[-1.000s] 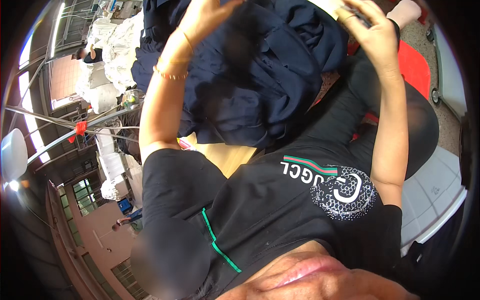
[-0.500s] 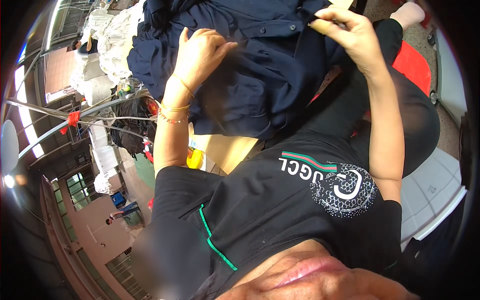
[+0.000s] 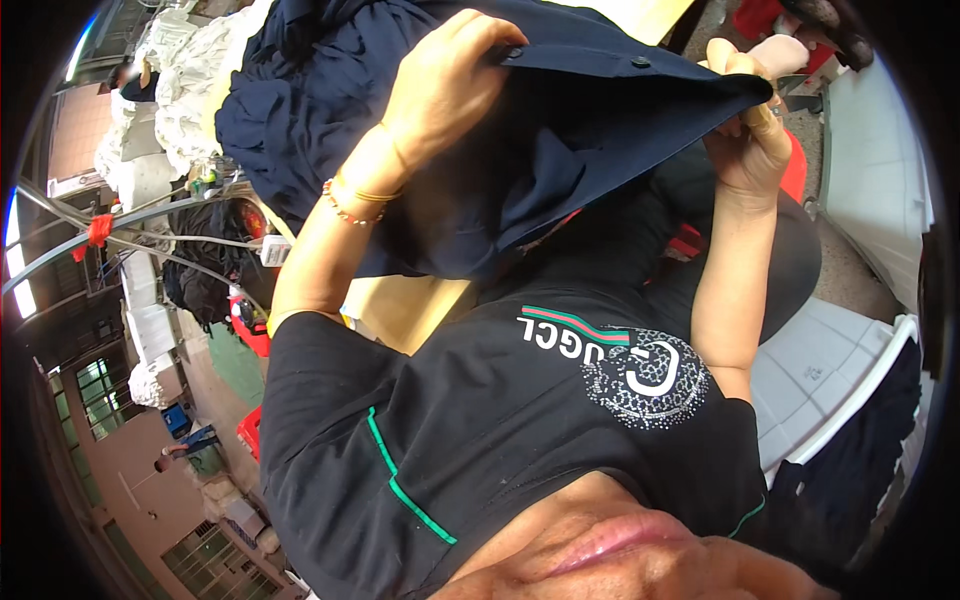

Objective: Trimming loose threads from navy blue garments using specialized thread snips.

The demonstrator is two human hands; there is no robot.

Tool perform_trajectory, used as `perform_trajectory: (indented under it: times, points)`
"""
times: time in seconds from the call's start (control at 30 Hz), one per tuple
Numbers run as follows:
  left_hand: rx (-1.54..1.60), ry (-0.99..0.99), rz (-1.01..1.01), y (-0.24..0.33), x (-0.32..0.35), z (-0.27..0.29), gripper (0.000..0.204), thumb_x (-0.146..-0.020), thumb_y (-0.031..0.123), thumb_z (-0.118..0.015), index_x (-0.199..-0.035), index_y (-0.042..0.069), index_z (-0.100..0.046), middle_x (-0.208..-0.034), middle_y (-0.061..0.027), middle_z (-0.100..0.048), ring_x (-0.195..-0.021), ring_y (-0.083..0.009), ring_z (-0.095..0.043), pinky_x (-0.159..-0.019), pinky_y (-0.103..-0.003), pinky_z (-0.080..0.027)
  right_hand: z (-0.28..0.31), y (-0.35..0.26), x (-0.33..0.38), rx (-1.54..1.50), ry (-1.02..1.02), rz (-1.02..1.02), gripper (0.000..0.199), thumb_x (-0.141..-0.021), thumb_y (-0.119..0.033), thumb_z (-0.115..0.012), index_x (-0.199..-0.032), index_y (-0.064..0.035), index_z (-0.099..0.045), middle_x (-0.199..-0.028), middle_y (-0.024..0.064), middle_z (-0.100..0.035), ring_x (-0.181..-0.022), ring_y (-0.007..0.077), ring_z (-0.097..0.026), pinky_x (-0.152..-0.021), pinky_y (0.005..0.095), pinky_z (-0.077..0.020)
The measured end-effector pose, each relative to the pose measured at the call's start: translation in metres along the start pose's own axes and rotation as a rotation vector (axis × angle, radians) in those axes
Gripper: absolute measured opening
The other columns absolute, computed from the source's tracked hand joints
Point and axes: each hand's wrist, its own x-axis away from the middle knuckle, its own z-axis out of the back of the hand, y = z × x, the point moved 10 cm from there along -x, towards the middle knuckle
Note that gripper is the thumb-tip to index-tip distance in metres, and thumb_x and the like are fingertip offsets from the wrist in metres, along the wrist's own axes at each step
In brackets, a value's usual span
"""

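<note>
A dark navy buttoned garment spreads over my lap and the wooden work surface, its bulk bunched to the left. My left hand, with bracelets on the wrist, pinches the buttoned edge close to one dark button. Another button shows further right along that strip. At the right end, my right hand is closed on a corner of the garment, with the cloth folded over its fingers. The edge runs fairly straight between the two hands, and the fabric hangs in a hollow below it.
Pale wood shows under the garment. A grey-white plastic container stands at the lower right, beside dark cloth. White fabric is heaped at the far left, past metal tubing with a red tie. A red seat lies beyond my right arm.
Both hands, raised over the garment before, now hold its buttoned edge. That edge has been lifted and stretched to the right. My right hand has come lower; the view has shifted slightly.
</note>
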Motion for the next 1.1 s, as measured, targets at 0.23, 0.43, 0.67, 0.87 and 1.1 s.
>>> perform_trajectory:
  times: [0.23, 0.43, 0.67, 0.87, 1.1]
  points:
    - [-0.127, 0.084, -0.083, 0.035, 0.001, -0.015, 0.041, -0.072, -0.004, -0.076, -0.109, 0.012, -0.074, -0.106, -0.0045, -0.069, -0.098, -0.0255, -0.066, -0.086, -0.035, -0.052, -0.016, 0.001, 0.010, 0.365, -0.089, -0.117, 0.020, -0.094, -0.015, -0.072, -0.106, 0.0011, -0.072, -0.095, 0.0043, -0.065, -0.082, 0.0115, -0.061, -0.073, 0.0237, -0.0467]
    - [-0.154, 0.146, -0.101, 0.047, 0.017, -0.026, 0.042, -0.068, -0.006, -0.078, -0.105, 0.014, -0.078, -0.100, -0.0039, -0.069, -0.092, -0.0225, -0.066, -0.078, -0.033, -0.052, -0.029, 0.023, 0.025, 0.532, -0.207, -0.335, 0.011, -0.092, -0.004, -0.070, -0.101, 0.0037, -0.071, -0.094, 0.0044, -0.067, -0.085, 0.0124, -0.066, -0.079, 0.0266, -0.0526]
    - [0.096, 0.239, 0.008, 0.026, 0.036, -0.033, 0.047, -0.068, -0.015, -0.072, -0.106, 0.012, -0.079, -0.096, -0.0046, -0.066, -0.086, -0.0183, -0.067, -0.072, -0.028, -0.055, -0.038, 0.045, 0.034, 0.720, -0.111, -0.537, 0.024, -0.089, -0.003, -0.072, -0.112, 0.0009, -0.072, -0.094, 0.0020, -0.062, -0.083, 0.0092, -0.059, -0.075, 0.0232, -0.0495]
    - [0.074, 0.269, 0.039, 0.016, 0.048, -0.034, 0.045, -0.070, -0.013, -0.073, -0.107, 0.012, -0.080, -0.096, -0.0040, -0.067, -0.085, -0.0166, -0.067, -0.072, -0.026, -0.055, -0.043, 0.035, 0.018, 0.819, 0.174, -0.514, 0.030, -0.088, -0.003, -0.077, -0.117, 0.0018, -0.070, -0.102, 0.0074, -0.066, -0.089, 0.0127, -0.063, -0.079, 0.0230, -0.0490]
    - [0.161, 0.466, -0.191, 0.015, 0.042, -0.039, 0.041, -0.070, -0.013, -0.072, -0.106, 0.003, -0.078, -0.092, -0.0106, -0.067, -0.083, -0.0259, -0.066, -0.073, -0.033, -0.053, -0.077, 0.034, 0.009, 1.240, -0.134, -0.196, 0.036, -0.084, -0.001, -0.079, -0.118, 0.0019, -0.072, -0.090, 0.0094, -0.065, -0.078, 0.0176, -0.062, -0.070, 0.0289, -0.0493]
